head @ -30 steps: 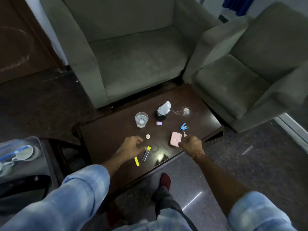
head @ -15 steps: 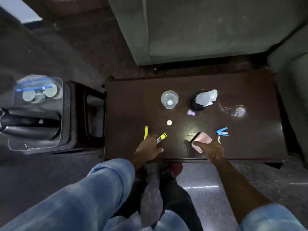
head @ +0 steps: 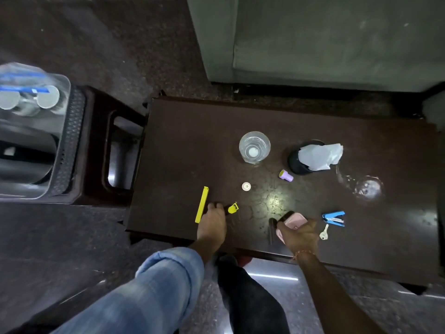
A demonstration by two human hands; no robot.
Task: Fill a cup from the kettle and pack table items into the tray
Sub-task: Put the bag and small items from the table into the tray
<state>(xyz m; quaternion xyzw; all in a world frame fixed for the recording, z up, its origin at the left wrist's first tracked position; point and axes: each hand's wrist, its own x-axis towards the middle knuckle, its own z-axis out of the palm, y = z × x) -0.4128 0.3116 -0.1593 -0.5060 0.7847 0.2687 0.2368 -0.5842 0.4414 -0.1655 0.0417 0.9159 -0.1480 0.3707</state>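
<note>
since half a second ago both of my hands sit at the same near edge of the dark brown wooden table (head: 183,145), though the pink case has tipped up off the tabletop and the pen has slid further under my left fingers.

closest to me, my left hand (head: 212,225) lies knuckles-up with its fingers curled over a pen-like item; only that item's yellow cap (head: 233,208) pokes out to the right of the fingertips. i cannot tell whether the grip is firm. touching the left side of that hand lies a flat yellow plastic strip (head: 201,204). my right hand (head: 298,233) is closed around the pink rectangular plastic case (head: 293,219), which is tilted with its far end raised. just right of that hand lie a small silver key (head: 323,233) and a blue mini stapler (head: 334,218).

further out sit a small white round cap (head: 246,186) and a little lilac cylinder (head: 285,175) on its side. beyond them stands the clear drinking glass (head: 254,147) with water in it, and to its right a black round holder (head: 298,162) stuffed with white tissue (head: 319,155). a puddle of spilled water (head: 361,186) glints at the right.

off the table's left end, on a dark stool, sits the clear plastic tray (head: 60,131) holding the dark kettle (head: 21,153) and some round pale objects.
</note>
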